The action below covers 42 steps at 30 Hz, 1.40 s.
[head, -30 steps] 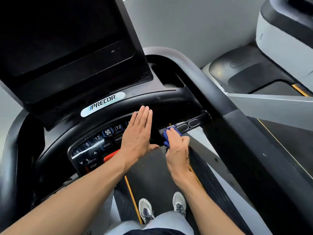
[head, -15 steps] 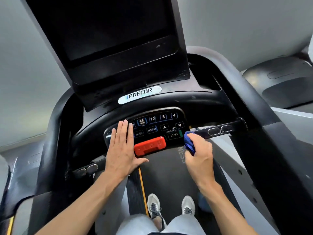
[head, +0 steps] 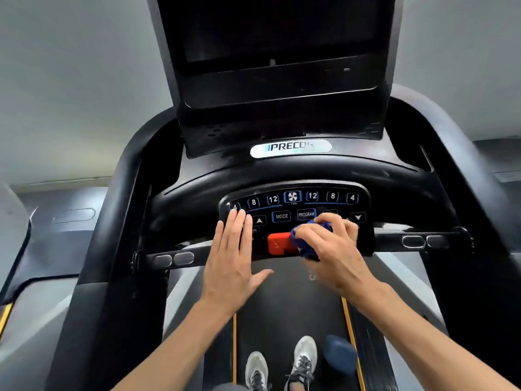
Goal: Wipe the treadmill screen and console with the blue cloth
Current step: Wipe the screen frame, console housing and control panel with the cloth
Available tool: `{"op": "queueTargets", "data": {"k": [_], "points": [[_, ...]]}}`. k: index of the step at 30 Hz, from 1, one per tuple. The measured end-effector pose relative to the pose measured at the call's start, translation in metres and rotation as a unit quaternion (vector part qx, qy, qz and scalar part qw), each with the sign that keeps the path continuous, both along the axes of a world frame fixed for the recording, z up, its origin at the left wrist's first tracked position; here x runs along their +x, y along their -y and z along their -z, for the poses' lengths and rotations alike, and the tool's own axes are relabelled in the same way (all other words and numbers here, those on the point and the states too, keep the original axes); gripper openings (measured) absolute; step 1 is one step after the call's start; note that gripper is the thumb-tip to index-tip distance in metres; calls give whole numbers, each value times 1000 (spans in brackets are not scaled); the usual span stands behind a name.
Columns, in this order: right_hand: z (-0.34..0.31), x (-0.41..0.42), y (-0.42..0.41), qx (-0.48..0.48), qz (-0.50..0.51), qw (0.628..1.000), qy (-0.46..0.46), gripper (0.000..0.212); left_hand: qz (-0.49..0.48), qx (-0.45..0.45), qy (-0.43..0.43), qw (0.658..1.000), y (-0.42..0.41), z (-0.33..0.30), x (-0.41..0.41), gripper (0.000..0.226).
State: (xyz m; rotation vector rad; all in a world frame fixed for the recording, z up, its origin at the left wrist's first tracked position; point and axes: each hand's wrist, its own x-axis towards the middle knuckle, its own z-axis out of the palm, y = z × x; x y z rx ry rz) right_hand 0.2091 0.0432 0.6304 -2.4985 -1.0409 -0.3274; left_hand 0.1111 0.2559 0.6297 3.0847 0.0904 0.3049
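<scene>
While the left hand (head: 235, 258) lies flat and empty at nine o'clock, the right hand (head: 335, 249) clenches the blue cloth (head: 306, 244) against the console (head: 293, 210) keypad — mid-wipe; the screen (head: 279, 32), twelve o'clock, likely needs reaching next.

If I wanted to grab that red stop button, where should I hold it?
Grip the red stop button by its bare left end, coming from the left: the blue cloth in the right hand covers its right side.

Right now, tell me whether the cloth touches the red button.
Touching. The head view shows the cloth, bunched in the right hand, pressed over the red button's right end.
</scene>
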Motion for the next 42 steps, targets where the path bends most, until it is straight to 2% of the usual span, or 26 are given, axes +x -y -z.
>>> {"op": "queueTargets", "data": {"k": [4,6,12,18,21,23,26,29,32,35,37,39,42], "points": [[-2,-6,0,-23,-13,999,-39,61,10,0,12,1000,-11,13,2,122],[-4,-12,-11,-14,-29,997,-64,68,13,-7,26,1000,-13,20,6,120],[-6,-8,-51,-36,-59,994,-85,55,24,-26,89,995,-15,46,13,116],[-3,-7,-29,-24,-11,998,-63,66,29,3,95,995,-17,57,14,120],[0,-9,-54,-4,-18,998,-66,52,20,9,128,992,-16,63,18,103],[0,-7,-55,-22,-30,997,-67,50,19,4,147,989,-15,66,21,94],[-7,-1,-27,-57,-1,996,-67,56,25,15,131,991,-15,69,21,105],[-12,1,-18,-47,52,996,-63,58,22,16,132,991,-15,72,22,107],[-6,-7,-54,-22,21,997,-68,52,13,-1,154,988,-13,73,25,95],[-2,-17,-77,-38,-46,996,-72,47,23,-28,174,984,-12,72,26,80],[-4,-16,-63,-45,-53,995,-75,52,25,-20,172,985,-13,72,26,86],[-4,-14,-38,-36,-16,997,-67,59,25,4,162,987,-15,73,26,99],[4,-21,-23,-33,41,999,-6,52,23,13,154,988,-16,72,26,106]]}}
